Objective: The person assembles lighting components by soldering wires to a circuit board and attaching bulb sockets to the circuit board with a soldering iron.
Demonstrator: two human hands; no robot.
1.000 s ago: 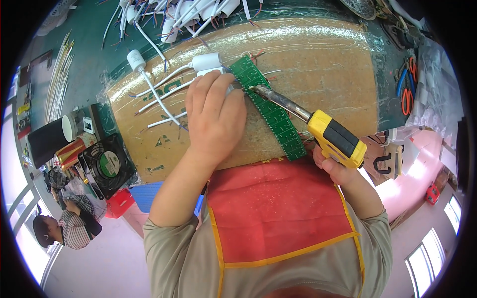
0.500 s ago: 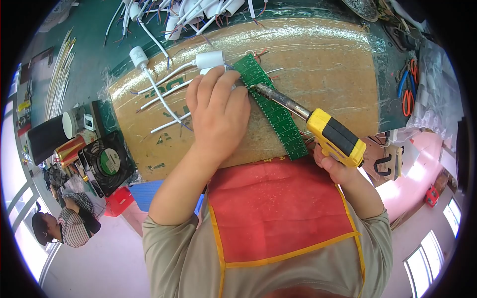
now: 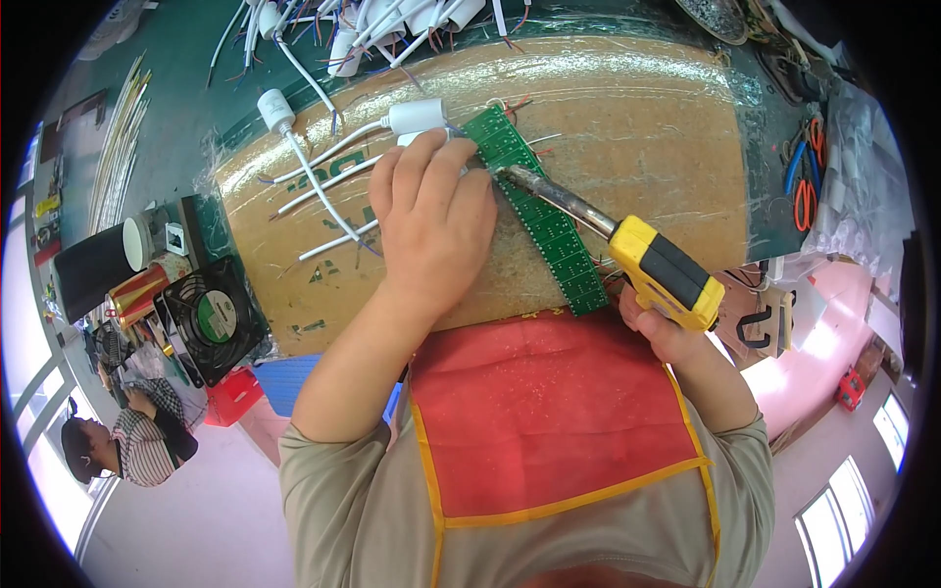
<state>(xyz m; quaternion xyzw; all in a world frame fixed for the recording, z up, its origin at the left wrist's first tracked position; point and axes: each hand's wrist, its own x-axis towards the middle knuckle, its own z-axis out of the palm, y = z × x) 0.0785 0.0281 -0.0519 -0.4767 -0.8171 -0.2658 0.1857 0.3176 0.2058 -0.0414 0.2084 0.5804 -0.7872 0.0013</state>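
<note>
My right hand (image 3: 659,325) grips a yellow and black soldering gun (image 3: 671,274). Its metal tip rests at the left edge of a long green circuit board (image 3: 549,225), which lies slantwise. Beside the board's upper left edge, my left hand (image 3: 433,230) curls its fingers over a white cylindrical lamp holder, mostly hidden beneath them. Another white lamp holder (image 3: 416,116) lies just beyond my fingertips, its cable running left. One more lamp holder (image 3: 275,110) with a white cable lies farther left. Thin wires stick out at the board's far end.
A brown cardboard sheet (image 3: 647,127) under clear tape covers the bench. More white lamp holders (image 3: 343,54) pile up at the far side. A black fan (image 3: 208,321) stands left; orange-handled pliers (image 3: 806,201) lie right. Another person (image 3: 137,431) sits at far left.
Almost nothing differs. The soldering gun and both hands have shifted very slightly, with the tip still at the board's left edge.
</note>
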